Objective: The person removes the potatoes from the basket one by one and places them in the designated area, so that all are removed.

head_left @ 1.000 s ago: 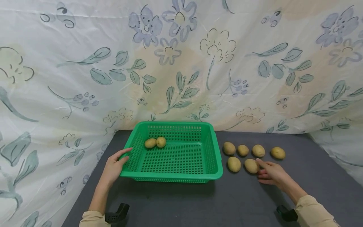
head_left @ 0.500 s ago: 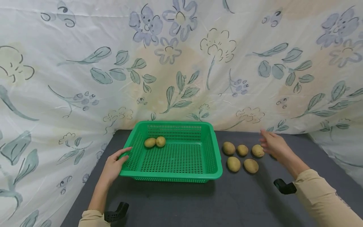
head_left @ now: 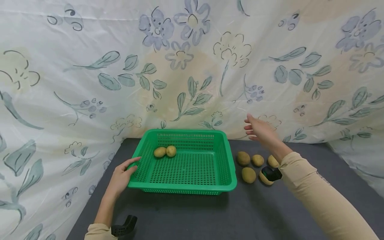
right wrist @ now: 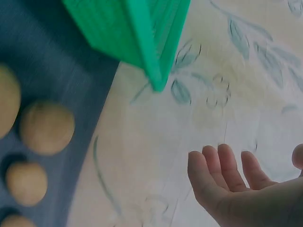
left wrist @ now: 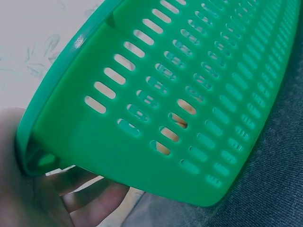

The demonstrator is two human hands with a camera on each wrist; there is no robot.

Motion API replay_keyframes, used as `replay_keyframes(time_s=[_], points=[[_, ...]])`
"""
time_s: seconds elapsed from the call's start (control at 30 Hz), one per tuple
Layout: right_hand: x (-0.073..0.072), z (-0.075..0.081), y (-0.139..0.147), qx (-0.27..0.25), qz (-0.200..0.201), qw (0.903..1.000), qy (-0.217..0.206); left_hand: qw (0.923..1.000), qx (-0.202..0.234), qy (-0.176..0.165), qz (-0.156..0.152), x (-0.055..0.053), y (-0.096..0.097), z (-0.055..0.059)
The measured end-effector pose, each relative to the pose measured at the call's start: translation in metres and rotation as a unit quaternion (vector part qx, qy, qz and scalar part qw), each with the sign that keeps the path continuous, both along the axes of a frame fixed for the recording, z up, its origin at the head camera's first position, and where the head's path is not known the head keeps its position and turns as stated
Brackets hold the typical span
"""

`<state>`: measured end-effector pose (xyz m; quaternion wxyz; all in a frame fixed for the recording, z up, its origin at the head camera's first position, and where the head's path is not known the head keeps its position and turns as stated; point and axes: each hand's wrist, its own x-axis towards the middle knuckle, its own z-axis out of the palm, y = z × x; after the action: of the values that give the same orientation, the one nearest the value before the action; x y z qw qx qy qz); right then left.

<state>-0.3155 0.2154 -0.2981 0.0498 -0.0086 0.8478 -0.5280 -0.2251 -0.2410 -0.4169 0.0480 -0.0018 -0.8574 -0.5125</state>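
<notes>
A green plastic basket (head_left: 183, 187) with slotted walls stands on the dark table. My left hand (head_left: 122, 176) holds its left rim; in the left wrist view the rim runs between thumb side and fingers (left wrist: 102, 203). Two potatoes (head_left: 171, 151) lie together in the basket's back left. To the basket's right, several loose potatoes (head_left: 248, 175) lie on the table, one partly covered by the black wrist device and one hidden behind the right sleeve. Above and behind them, my right hand (head_left: 261, 130) hangs in the air, fingers loosely bent, holding nothing visible.
A flowered cloth (head_left: 186, 83) hangs behind the table and along its sides. The dark table (head_left: 192, 216) stretches in front of the basket. Black wrist devices (head_left: 124, 227) sit at both cuffs.
My right hand has left the potato it was beside, risen, and swung left over the row toward the cloth. The potatoes in view have stayed put. My left hand keeps its hold on the basket.
</notes>
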Motion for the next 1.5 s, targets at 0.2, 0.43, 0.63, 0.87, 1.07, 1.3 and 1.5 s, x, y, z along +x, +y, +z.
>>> replay_keyframes(time_s=[0.2, 0.43, 0.63, 0.87, 1.07, 1.3, 1.5], points=[[-0.014, 0.003, -0.030, -0.021, 0.006, 0.9997, -0.010, 1.0000, -0.001, 0.005, -0.001, -0.001, 0.000, 0.001], [-0.033, 0.011, -0.056, -0.070, 0.021, 0.9967, -0.036, 1.0000, -0.005, 0.002, -0.004, -0.001, -0.002, 0.001], [-0.043, 0.017, -0.075, -0.129, 0.042, 0.9885, -0.067, 1.0000, 0.000, 0.002, -0.005, -0.003, -0.003, 0.001], [-0.055, 0.011, -0.108, -0.247, 0.018, 0.9605, -0.127, 1.0000, 0.004, 0.007, -0.006, -0.003, -0.004, 0.001], [-0.059, -0.005, -0.140, -0.315, -0.005, 0.9321, -0.179, 0.9999, 0.010, 0.009, -0.003, -0.004, -0.005, -0.002], [-0.062, -0.030, -0.167, -0.357, -0.040, 0.9083, -0.214, 0.9999, 0.012, 0.009, -0.004, -0.003, -0.005, -0.003], [-0.062, -0.049, -0.177, -0.386, -0.057, 0.8888, -0.240, 0.9999, 0.013, 0.006, -0.002, -0.004, -0.003, -0.002]])
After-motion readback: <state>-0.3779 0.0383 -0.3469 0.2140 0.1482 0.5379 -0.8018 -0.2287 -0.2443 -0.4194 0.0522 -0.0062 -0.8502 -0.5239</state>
